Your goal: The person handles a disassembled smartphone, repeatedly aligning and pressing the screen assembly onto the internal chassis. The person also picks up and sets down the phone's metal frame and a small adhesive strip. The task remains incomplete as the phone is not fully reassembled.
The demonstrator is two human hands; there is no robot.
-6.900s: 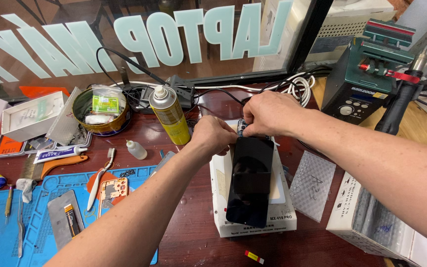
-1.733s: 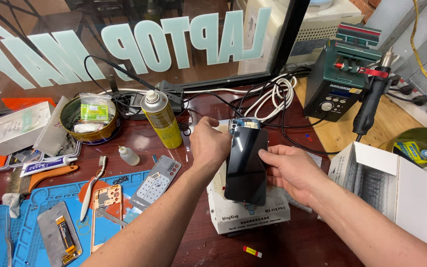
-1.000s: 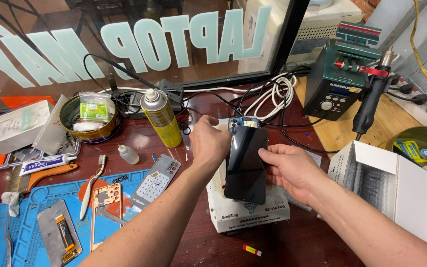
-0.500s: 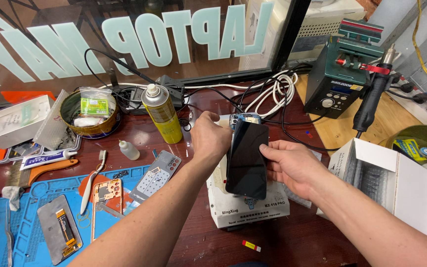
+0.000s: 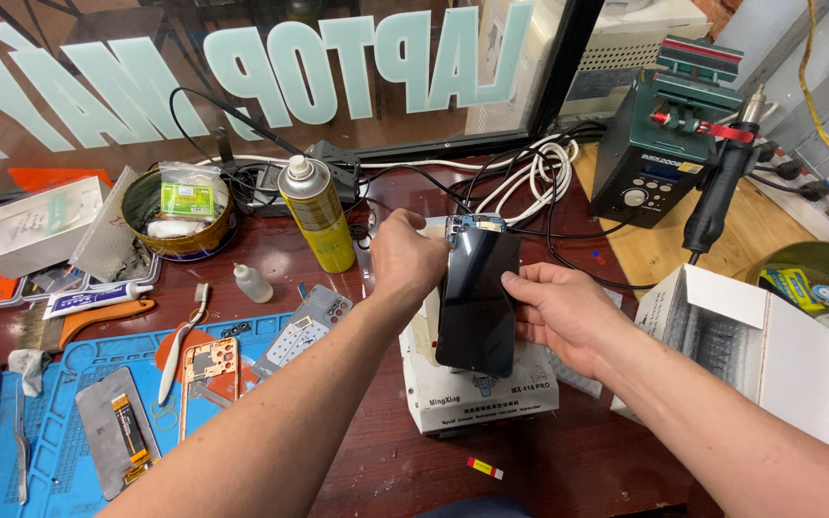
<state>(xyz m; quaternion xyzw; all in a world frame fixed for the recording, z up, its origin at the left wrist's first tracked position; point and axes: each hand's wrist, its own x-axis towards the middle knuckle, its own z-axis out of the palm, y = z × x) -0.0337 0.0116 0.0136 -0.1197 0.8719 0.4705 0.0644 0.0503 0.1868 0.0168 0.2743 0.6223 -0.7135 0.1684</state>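
Black phone screen [image 5: 477, 297] is being gripped between left hand [image 5: 405, 261] and right hand [image 5: 554, 312], above the white heating pad [image 5: 477, 388]. Uneven prying is risking a crack, I judge.

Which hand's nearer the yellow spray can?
Left. The left hand grips the dark phone screen just right of the yellow spray can; the right hand holds the screen's far side.

Both forearms are bare to the elbow, the left hand [image 5: 407, 261] and right hand [image 5: 554, 312] without gloves, rings or watch.
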